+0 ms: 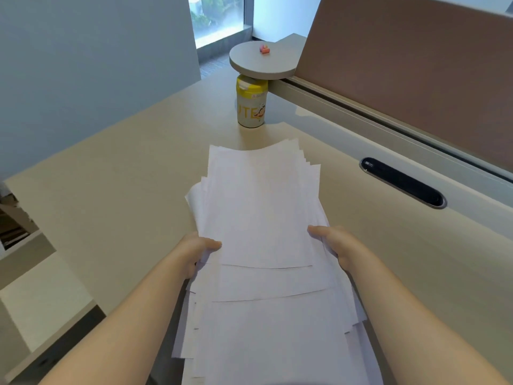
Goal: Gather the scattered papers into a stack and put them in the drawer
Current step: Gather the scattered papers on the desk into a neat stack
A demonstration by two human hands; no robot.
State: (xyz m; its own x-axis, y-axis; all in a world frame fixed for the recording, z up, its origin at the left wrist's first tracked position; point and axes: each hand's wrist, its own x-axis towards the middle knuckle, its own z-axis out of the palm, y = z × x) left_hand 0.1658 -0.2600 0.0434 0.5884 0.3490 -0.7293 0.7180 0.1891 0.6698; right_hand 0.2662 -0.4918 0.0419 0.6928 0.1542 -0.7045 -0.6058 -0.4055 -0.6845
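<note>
A loose stack of white papers (261, 218) lies lengthwise in front of me over the beige desk (125, 173), its sheets fanned and uneven at the far and near edges. My left hand (198, 252) grips the stack's left edge, thumb on top. On the right edge my right hand (334, 244) holds it the same way, thumb pressed on the top sheet. The near end of the stack hangs past the desk's front edge. At the far left, an open drawer (14, 229) shows partly below the desk edge.
A yellow-lidded white jar (251, 104) stands beyond the papers under a round grey shelf (262, 61) with a small pink object. A black cable slot (402, 182) lies to the right, before a brown partition (416, 59).
</note>
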